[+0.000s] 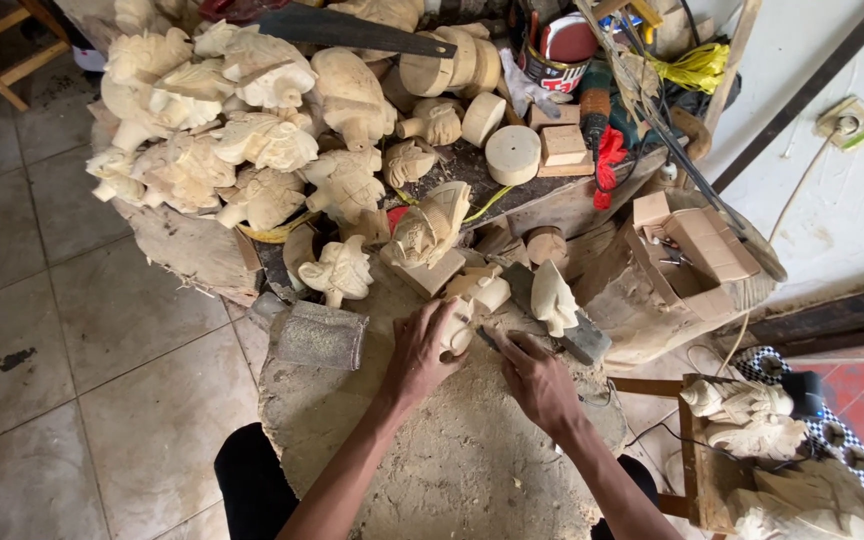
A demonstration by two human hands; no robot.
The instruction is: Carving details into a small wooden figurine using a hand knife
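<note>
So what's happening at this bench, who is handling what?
A person sits at a rough stump block doing wood carving. The left hand grips a small pale carved figure and steadies it on the block, while the right hand holds a slim tool with its tip against the piece. Behind, a heap of finished pale carvings fills the bench, with a saw lying across the top.

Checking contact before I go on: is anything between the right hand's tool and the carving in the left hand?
Nothing visible does. The left hand grips the carving on the stump; the right hand holds a tool whose tip reaches the carving. Other carvings lie beyond.
</note>
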